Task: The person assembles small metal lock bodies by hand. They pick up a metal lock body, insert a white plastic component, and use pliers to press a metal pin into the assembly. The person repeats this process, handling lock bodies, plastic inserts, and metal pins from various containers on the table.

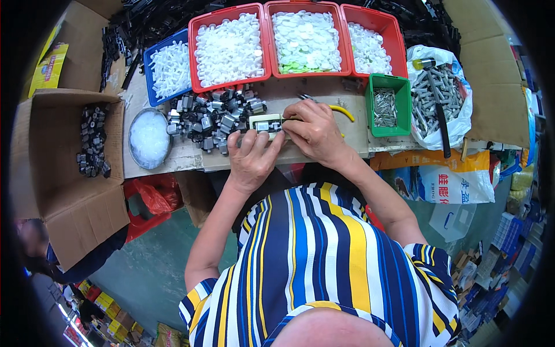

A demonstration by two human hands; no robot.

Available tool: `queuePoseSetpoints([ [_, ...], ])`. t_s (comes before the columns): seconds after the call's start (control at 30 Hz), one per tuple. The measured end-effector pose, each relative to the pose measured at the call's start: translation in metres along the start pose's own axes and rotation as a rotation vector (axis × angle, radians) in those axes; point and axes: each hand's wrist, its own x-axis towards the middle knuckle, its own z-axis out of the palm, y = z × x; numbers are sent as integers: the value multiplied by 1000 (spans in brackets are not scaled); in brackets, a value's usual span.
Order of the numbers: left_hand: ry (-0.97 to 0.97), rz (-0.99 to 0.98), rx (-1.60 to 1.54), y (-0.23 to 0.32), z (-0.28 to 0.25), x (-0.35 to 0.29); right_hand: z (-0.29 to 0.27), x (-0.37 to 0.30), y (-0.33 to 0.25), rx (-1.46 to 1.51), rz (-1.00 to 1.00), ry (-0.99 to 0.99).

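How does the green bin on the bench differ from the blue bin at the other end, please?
The green bin sits at the right of the bench and holds thin silvery metal pins, while the blue bin sits at the left and holds white plastic pieces. The green bin looks smaller and only partly filled; the blue bin is heaped. Both are open-topped plastic trays of small parts.

A short-sleeved top [324, 254] is worn, striped lengthwise in navy, white, blue and yellow. The forearms are left bare, and no rings are seen on the left hand [252, 159] or right hand [315, 133].
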Motion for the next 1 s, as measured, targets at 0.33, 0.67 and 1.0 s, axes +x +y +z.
queuePoseSetpoints([
  [0.33, -41, -1, 32, 0, -5, 18, -4, 3, 7, 112, 35, -92],
  [0.67, -30, 5, 35, 0, -6, 15, -2, -2, 5, -87, -81, -106],
  [1.0, -18, 17, -141, -6, -17, 12, -81, -6, 28, 132, 241, 130],
])
